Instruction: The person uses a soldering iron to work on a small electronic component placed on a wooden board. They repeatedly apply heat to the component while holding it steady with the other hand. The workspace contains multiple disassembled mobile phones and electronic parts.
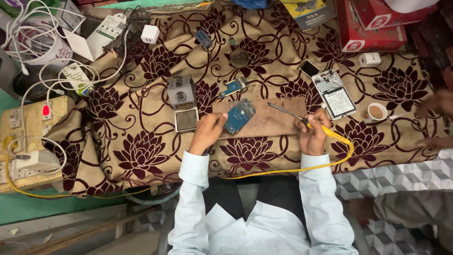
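My left hand holds a small blue circuit board by its near edge, on a brown wooden board that lies on the flowered cloth. My right hand grips a soldering iron with a yellow handle. Its metal tip points left over the wooden board, a short way from the circuit board. A yellow cord runs from the handle along the table's near edge.
A grey box-shaped device and a square metal tin sit left of my left hand. Another blue circuit board, an opened phone, a small cup, red boxes and white cables surround the work. Another person's hand is at far right.
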